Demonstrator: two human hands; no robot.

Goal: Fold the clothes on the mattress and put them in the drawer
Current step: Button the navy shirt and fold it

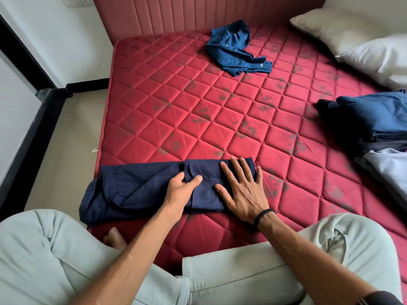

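A dark navy garment [136,190] lies folded into a long strip across the near edge of the red quilted mattress [198,111]; its left end hangs over the mattress edge. My right hand [242,190] lies flat with straight spread fingers on the strip's right end. My left hand [180,190] is at the strip's middle, with thumb and curled fingers pinching a fold of the cloth. A crumpled blue garment [233,49] lies at the far side near the headboard. No drawer is in view.
A stack of folded dark and pale clothes [374,128] sits at the right edge. Two pillows [363,40] lie at the far right. My legs in pale trousers [242,278] cross the near edge. Tiled floor [72,133] and a wall lie to the left.
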